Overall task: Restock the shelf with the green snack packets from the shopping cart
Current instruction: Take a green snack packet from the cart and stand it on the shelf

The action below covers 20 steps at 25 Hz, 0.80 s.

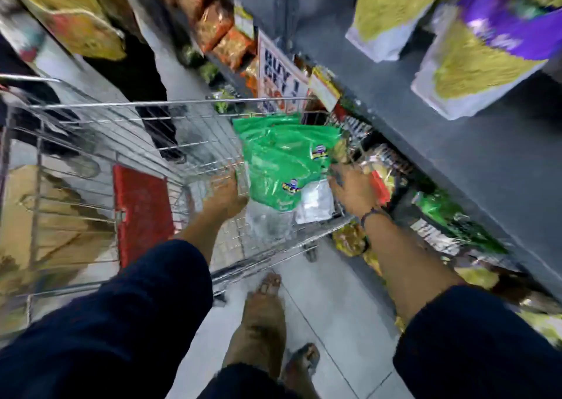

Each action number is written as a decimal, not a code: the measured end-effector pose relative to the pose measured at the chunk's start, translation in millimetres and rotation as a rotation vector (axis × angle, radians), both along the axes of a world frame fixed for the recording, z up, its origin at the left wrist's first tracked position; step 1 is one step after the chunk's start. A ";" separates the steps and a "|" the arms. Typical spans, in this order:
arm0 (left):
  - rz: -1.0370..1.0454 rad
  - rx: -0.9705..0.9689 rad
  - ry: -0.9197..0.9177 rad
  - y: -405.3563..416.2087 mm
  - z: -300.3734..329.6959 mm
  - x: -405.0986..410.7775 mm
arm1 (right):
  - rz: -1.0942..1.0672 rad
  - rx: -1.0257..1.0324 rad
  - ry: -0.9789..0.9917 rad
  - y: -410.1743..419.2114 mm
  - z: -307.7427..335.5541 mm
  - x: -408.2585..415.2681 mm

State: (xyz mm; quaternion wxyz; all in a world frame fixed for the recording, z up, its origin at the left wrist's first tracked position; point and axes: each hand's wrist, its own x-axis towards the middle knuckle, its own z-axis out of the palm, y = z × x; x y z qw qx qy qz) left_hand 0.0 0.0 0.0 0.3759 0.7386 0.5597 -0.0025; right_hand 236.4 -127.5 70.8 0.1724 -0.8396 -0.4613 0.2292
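Note:
Several green snack packets lie piled in the right end of a wire shopping cart. My left hand is inside the cart, at the left edge of the pile, fingers curled against the packets. My right hand reaches over the cart's right rim and touches the pile's right side. The frame is blurred, so I cannot see whether either hand has a firm hold. A dark grey shelf runs along the right, with green packets on its lower level.
Purple and yellow bags stand on the upper shelf. A promotional sign hangs beyond the cart. Orange packets fill the far shelves. A red cart flap and brown cardboard are at the left. My feet stand on grey tiles.

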 end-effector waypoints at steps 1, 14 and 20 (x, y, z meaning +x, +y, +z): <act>0.032 -0.127 -0.002 8.1 -10.0 1.9 | -0.032 -0.065 0.119 15.2 -17.6 0.3; -0.073 -0.555 -0.058 64.7 -106.3 28.7 | -0.354 -0.318 0.540 74.7 -132.0 -42.6; -0.195 -0.464 -0.180 59.0 -37.1 22.6 | -0.410 -0.167 0.554 62.5 -83.5 -30.3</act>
